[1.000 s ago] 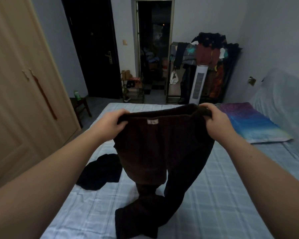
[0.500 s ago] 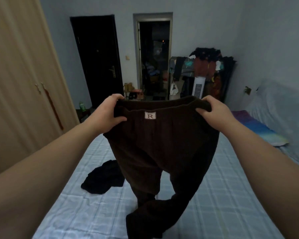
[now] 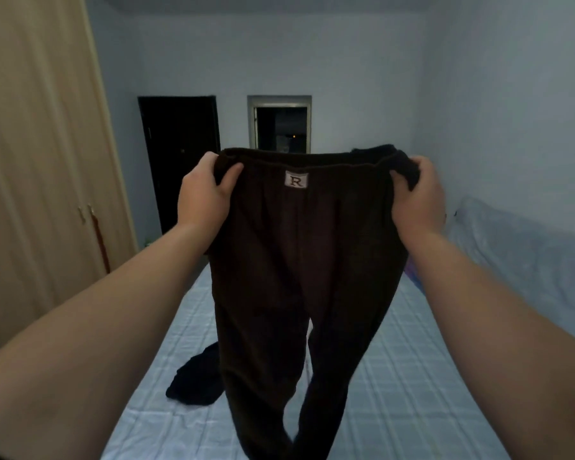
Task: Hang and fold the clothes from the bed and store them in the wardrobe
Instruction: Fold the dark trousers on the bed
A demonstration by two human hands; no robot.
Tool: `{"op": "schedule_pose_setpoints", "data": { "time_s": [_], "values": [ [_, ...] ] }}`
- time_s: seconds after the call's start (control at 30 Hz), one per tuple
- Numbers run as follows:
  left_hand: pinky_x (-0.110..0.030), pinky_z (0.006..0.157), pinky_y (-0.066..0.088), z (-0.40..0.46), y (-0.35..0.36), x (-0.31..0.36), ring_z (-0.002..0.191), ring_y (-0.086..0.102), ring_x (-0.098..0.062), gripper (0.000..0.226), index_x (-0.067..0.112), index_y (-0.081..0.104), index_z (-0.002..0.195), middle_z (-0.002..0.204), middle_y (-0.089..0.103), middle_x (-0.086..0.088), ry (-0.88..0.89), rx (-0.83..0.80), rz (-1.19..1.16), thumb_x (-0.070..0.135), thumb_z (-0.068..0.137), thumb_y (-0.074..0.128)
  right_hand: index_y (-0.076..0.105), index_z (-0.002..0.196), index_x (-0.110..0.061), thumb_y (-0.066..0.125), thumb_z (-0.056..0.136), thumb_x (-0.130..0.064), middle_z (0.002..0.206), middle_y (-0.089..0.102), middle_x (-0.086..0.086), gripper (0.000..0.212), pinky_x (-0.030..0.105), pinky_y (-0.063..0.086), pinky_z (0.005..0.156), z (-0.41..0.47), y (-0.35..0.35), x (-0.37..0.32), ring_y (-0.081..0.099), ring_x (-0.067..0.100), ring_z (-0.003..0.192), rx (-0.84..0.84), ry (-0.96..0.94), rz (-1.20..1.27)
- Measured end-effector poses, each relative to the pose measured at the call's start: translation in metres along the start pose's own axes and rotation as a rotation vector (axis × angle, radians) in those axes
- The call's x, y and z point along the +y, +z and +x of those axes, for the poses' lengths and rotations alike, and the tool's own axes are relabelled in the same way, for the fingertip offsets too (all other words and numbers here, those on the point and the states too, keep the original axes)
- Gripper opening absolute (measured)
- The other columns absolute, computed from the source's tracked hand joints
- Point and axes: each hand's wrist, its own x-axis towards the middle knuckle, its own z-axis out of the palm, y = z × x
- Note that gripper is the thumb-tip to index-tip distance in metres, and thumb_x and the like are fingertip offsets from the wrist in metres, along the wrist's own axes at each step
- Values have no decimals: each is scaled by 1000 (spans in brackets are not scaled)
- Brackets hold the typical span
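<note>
I hold a pair of dark brown trousers [image 3: 296, 260] up in front of me by the waistband, a white label with an R facing me. My left hand [image 3: 205, 194] grips the left end of the waistband and my right hand [image 3: 417, 197] grips the right end. The two legs hang down over the bed [image 3: 412, 393], which has a pale blue checked sheet. A second dark garment [image 3: 196, 380] lies crumpled on the sheet to the lower left, partly behind the trousers. The beige wardrobe [image 3: 37, 180] stands shut along the left.
A dark closed door [image 3: 180, 154] and an open doorway [image 3: 281, 127] are in the far wall. A light cover [image 3: 525, 260] lies bunched along the bed's right side by the wall.
Both hands have raised the trousers higher, so the legs have lifted off the sheet and hang straighter. My view has tilted up, and the trousers now hide the clothes rack.
</note>
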Motion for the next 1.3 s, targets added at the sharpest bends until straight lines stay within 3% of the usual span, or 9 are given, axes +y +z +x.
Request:
{"op": "schedule_pose_setpoints", "data": {
  "time_s": [0.07, 0.13, 0.33, 0.6, 0.77, 0.9, 0.97, 1.1, 1.3],
  "values": [
    [-28, 63, 45, 7, -14, 10, 71, 58, -4, 32, 20, 56, 94, 81, 62, 9, 80, 24, 81, 51, 97, 54, 60, 119, -18, 60, 97, -33, 111, 68, 6, 27, 30, 42, 79, 4, -14, -18, 63, 25, 102, 30, -16, -17],
    [-32, 63, 42, 14, -29, 22, 71, 56, -11, 32, 21, 54, 92, 80, 60, 8, 131, 52, 126, 52, 97, 52, 61, 119, -16, 63, 96, -32, 111, 69, 6, 28, 27, 40, 77, 9, -27, -39, 62, 25, 102, 58, -29, -39],
    [-29, 65, 36, 30, -56, 40, 74, 54, -12, 32, 18, 54, 90, 81, 58, 5, 144, 97, 90, 50, 96, 56, 61, 117, -14, 62, 95, -35, 110, 69, 6, 30, 24, 35, 74, 13, -41, -84, 61, 23, 101, 91, -93, -100],
    [-32, 71, 43, 35, -30, -2, 83, 57, -15, 29, 26, 59, 98, 91, 62, 6, 57, -86, 122, 55, 94, 56, 63, 110, -14, 61, 97, -33, 94, 58, -3, 24, 27, 33, 71, 16, -16, -50, 53, 17, 88, -88, -22, -164],
    [-35, 64, 46, 25, 27, -67, 80, 61, -18, 39, 28, 61, 98, 87, 65, 6, -47, -216, 239, 65, 92, 49, 63, 119, -17, 62, 96, -36, 105, 65, 5, 29, 31, 38, 77, 8, 33, 25, 61, 26, 100, -214, 93, -220],
    [-33, 58, 38, 19, 95, -130, 78, 59, -19, 34, 33, 57, 91, 83, 63, 7, -121, -291, 302, 66, 91, 48, 62, 110, -25, 58, 94, -42, 102, 66, -2, 24, 39, 48, 81, 0, 86, 107, 63, 26, 99, -321, 229, -229],
    [-34, 59, 41, 18, 136, -167, 79, 61, -20, 37, 31, 60, 92, 83, 64, 7, -182, -332, 317, 67, 91, 49, 62, 107, -27, 57, 95, -42, 101, 66, -3, 20, 41, 49, 84, -1, 120, 153, 62, 22, 98, -361, 294, -223],
    [-42, 69, 53, 16, 234, -251, 82, 63, -20, 36, 30, 60, 91, 84, 65, 7, -328, -392, 338, 65, 90, 52, 61, 112, -20, 58, 98, -32, 101, 62, -2, 19, 34, 42, 82, 1, 200, 259, 56, 19, 95, -428, 412, -241],
    [-41, 75, 50, -8, 377, -380, 87, 62, -23, 41, 16, 61, 99, 89, 64, 2, -570, -460, 284, 56, 91, 60, 57, 120, -15, 55, 99, -24, 97, 56, -2, 22, 29, 36, 78, -22, 309, 421, 52, 17, 90, -551, 658, -240]
  ]
}}
